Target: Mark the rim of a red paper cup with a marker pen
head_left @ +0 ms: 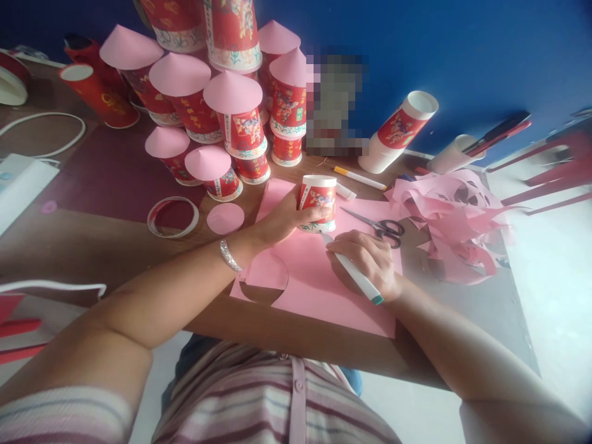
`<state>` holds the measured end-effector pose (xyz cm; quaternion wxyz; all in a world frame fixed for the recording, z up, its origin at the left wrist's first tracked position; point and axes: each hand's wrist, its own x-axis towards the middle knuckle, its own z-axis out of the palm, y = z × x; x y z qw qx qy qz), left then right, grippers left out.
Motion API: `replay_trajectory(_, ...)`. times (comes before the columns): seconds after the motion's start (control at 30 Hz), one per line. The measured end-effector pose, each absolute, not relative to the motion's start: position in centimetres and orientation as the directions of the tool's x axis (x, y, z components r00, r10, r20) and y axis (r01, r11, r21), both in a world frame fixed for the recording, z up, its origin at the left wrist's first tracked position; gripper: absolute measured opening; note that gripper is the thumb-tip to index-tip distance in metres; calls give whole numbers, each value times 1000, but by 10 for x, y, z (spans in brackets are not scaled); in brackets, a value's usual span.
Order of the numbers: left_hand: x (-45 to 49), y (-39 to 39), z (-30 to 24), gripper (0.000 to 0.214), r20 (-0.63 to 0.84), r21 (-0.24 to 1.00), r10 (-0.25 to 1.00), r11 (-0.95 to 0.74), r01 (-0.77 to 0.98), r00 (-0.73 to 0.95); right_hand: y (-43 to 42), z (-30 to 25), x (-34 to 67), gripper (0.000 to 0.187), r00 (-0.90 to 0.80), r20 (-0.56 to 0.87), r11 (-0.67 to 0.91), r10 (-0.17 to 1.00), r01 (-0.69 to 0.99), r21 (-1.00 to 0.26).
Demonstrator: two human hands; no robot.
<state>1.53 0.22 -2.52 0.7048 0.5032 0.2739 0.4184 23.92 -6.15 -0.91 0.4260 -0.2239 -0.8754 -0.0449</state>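
Note:
My left hand (290, 216) is wrapped round a red and white paper cup (318, 196), which stands over the pink paper. Green marks run along the cup's white lower band. In my right hand (363, 259) is a white marker with a green end (358, 277); its tip is at the cup's lower edge. Under both hands lies a pink paper sheet (342, 302) with a round piece cut out near its left side. Black-handled scissors (388, 231) rest just beyond my right hand. A pink paper disc (225, 219) lies left of my left hand.
Several red cups with pink paper cones (234, 92) stand at the back left. Pink paper scraps (453, 209) are heaped at right. A roll of tape (172, 217) lies at left. Behind are a yellow-capped marker (359, 177), a tilted cup stack (400, 129) and a pen cup (453, 154).

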Motion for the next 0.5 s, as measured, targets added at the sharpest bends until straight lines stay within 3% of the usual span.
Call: replay_trajectory(0.5,15,3,-27,56,66,943,857,114,-312,511,-62,-11,241,25,-535,761,883,367,457,-105)
